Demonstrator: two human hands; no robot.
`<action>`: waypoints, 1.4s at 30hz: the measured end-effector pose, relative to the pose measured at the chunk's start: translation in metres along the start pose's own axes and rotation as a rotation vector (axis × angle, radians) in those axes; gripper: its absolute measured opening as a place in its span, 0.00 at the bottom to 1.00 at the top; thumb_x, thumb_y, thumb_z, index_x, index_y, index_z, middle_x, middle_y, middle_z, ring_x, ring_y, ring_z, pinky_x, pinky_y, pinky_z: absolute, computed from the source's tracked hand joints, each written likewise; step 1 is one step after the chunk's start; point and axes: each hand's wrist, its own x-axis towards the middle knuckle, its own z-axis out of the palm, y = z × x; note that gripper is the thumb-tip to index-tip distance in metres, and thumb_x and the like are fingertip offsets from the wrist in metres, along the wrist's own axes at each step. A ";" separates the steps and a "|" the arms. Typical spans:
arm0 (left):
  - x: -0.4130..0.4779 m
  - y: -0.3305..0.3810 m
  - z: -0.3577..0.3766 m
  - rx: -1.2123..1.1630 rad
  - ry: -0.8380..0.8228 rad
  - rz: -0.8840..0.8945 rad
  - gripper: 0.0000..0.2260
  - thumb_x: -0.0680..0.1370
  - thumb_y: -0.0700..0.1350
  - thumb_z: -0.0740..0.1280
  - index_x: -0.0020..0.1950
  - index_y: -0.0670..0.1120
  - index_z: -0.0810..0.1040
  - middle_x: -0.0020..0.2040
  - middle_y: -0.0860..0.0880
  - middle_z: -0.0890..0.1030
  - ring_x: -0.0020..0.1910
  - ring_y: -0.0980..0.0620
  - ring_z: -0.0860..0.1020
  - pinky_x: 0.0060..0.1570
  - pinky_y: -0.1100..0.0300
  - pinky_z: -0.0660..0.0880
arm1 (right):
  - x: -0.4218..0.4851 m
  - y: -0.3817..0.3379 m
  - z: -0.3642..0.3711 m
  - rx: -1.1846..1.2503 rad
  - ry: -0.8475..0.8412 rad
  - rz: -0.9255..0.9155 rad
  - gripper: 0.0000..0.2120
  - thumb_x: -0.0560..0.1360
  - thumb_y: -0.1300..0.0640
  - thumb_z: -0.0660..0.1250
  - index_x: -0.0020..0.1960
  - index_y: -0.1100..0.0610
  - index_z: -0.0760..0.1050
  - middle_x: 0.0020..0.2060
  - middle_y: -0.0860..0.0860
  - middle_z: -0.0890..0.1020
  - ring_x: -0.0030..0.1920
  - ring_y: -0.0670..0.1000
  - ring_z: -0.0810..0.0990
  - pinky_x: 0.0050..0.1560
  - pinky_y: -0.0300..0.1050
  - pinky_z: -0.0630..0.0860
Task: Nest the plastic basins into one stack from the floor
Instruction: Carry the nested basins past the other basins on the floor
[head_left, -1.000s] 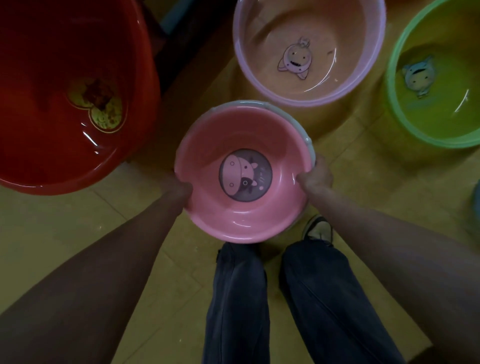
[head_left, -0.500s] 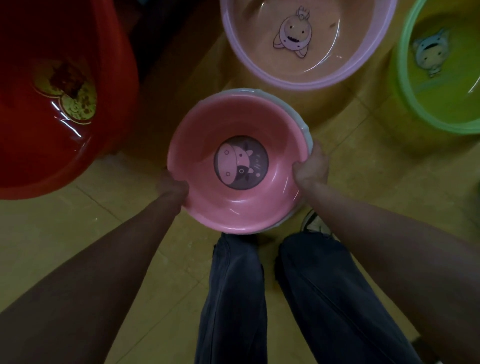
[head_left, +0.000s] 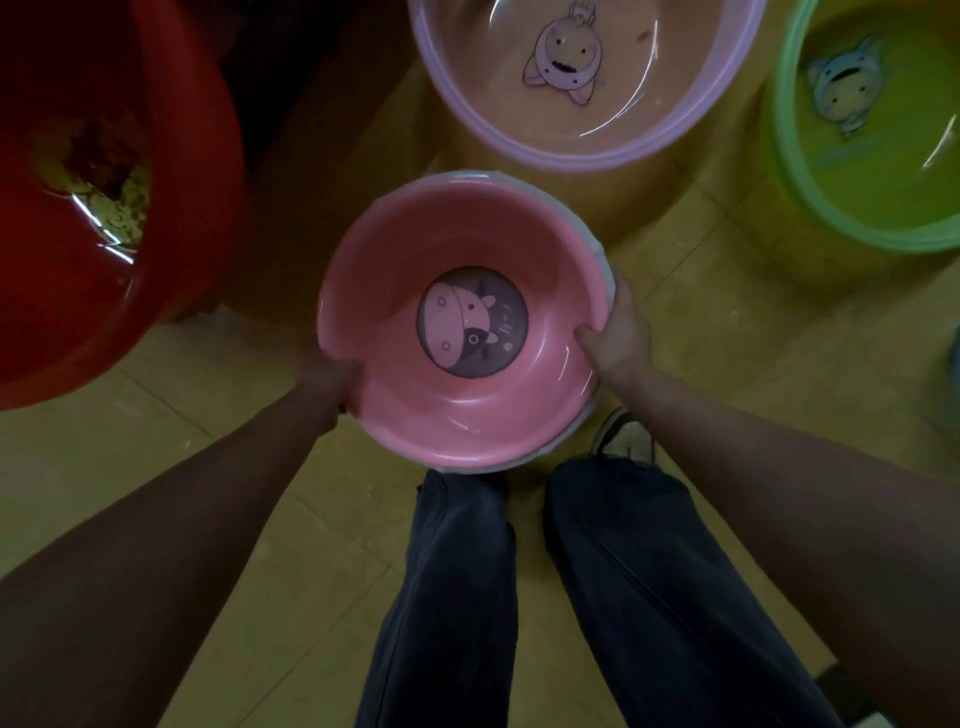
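1. At far left, a large red basin (head_left: 104, 218) is seen standing on the floor (head_left: 104, 457), well apart from the held basins.
2. The left hand (head_left: 327, 379) is closed on the near-left rim of a pink basin (head_left: 467, 322); its fingers are partly lost in shadow.
3. The pink basin is seated inside a pale basin (head_left: 597, 244), of which only a thin rim is shown, and the pair is held level above the feet.
4. The right hand (head_left: 618, 332) is clamped on the right rim, thumb inside.
5. Ahead and slightly right lies a lilac basin (head_left: 587, 150), the nearest open one; a green basin (head_left: 857, 218) is farther right. The lilac basin is judged the likelier target, closer to the right hand.
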 end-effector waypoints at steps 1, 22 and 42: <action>-0.006 0.002 0.000 0.000 -0.001 0.002 0.24 0.75 0.33 0.65 0.70 0.43 0.67 0.66 0.39 0.73 0.58 0.41 0.73 0.55 0.41 0.73 | -0.004 0.001 -0.004 0.008 0.009 0.021 0.37 0.72 0.63 0.66 0.77 0.55 0.56 0.61 0.59 0.77 0.59 0.60 0.77 0.51 0.40 0.67; -0.245 0.159 0.055 0.395 -0.194 0.394 0.36 0.61 0.42 0.66 0.69 0.40 0.67 0.64 0.36 0.74 0.61 0.35 0.75 0.56 0.39 0.73 | -0.125 0.028 -0.199 0.304 0.249 0.364 0.38 0.74 0.60 0.70 0.78 0.52 0.55 0.64 0.62 0.77 0.62 0.62 0.76 0.58 0.46 0.73; -0.379 0.138 0.289 0.796 -0.242 0.463 0.22 0.69 0.35 0.67 0.64 0.38 0.71 0.56 0.32 0.78 0.51 0.32 0.78 0.51 0.40 0.76 | -0.187 0.221 -0.353 0.540 0.331 0.683 0.38 0.73 0.62 0.69 0.78 0.53 0.55 0.67 0.60 0.75 0.63 0.64 0.75 0.61 0.50 0.72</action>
